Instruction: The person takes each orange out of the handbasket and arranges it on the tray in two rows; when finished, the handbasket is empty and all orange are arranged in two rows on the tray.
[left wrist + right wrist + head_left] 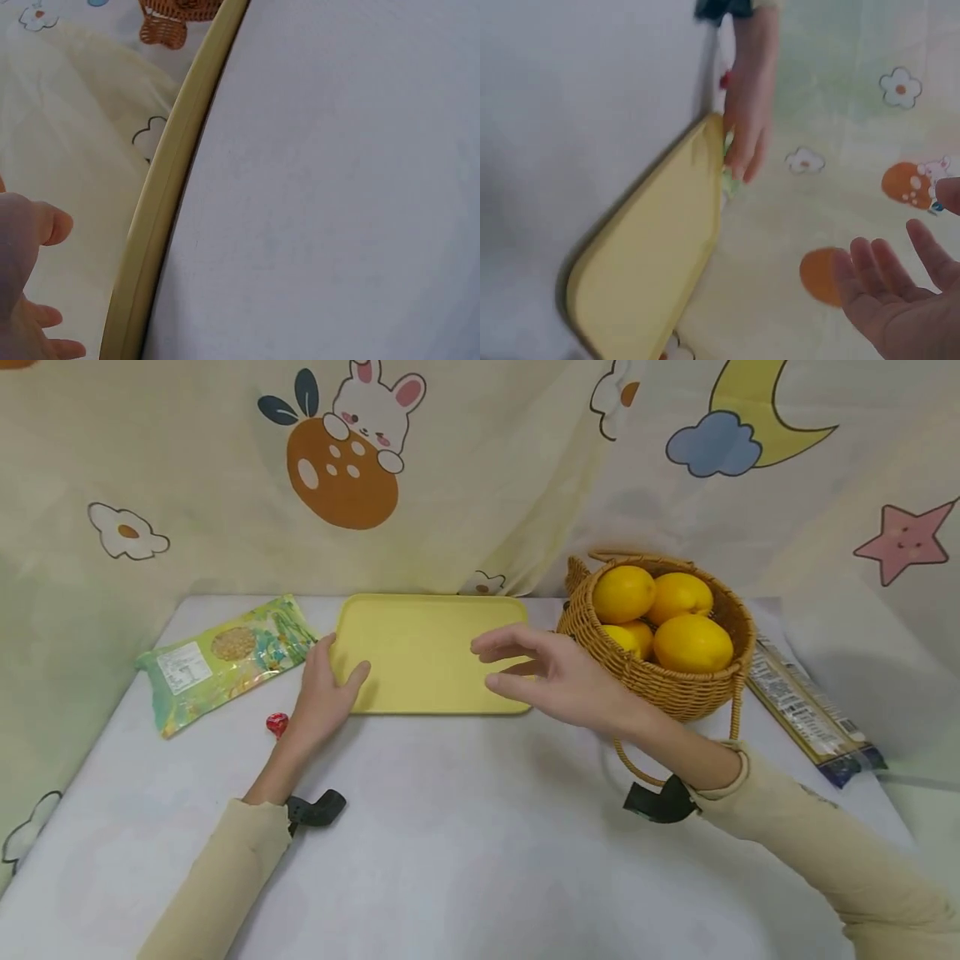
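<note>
A yellow rectangular tray (420, 652) is set on the white counter (480, 835), between a green snack packet (225, 664) and a wicker basket (675, 696) in which lemons (693, 644) are piled. The left hand (327, 689) is placed at the tray's left edge, thumb and fingers spread wide; whether contact is made cannot be told. The right hand (562, 675) is raised above the tray's right end, its fingers extended and parted from the thumb.
</note>
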Demonstrator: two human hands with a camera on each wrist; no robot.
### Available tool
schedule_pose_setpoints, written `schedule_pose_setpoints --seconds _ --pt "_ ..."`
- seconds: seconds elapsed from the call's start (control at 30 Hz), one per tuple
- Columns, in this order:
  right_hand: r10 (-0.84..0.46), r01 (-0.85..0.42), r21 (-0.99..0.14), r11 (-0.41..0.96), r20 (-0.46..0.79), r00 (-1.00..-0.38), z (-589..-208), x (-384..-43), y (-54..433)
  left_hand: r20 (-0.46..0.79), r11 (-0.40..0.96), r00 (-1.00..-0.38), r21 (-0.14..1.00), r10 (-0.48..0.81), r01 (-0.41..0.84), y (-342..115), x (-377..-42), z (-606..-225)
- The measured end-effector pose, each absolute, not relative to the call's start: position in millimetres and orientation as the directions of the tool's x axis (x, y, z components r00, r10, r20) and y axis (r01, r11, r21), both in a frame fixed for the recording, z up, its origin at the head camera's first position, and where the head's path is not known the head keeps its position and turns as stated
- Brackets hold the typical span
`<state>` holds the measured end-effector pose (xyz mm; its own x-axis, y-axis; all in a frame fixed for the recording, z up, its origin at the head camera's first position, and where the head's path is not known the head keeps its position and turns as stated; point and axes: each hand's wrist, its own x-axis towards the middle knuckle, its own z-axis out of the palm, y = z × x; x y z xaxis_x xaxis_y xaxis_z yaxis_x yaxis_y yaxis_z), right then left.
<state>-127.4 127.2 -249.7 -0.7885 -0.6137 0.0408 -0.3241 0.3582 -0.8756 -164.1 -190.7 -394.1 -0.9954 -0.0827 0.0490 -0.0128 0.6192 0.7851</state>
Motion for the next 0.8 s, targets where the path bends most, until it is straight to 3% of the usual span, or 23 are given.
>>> schedule_pose_setpoints --seconds 0.33,0.57,0.8 --pt "-0.534 -0.397 -0.751 0.527 0.070 -0.842 -214 -163 181 0.018 0.675 -0.996 0.737 -0.085 -0.044 -197 -166 -406" --pt "-0.460 -0.365 -0.774 0.517 0.108 -0.881 -201 -208 221 0.020 0.699 -0.999 0.715 -0.040 -0.013 -197 -164 -410" --pt "-0.447 -0.315 -0.671 0.672 -0.028 -0.894 -207 -226 245 -0.020 0.769 -0.999 0.638 -0.030 -0.036 -199 -159 -407"
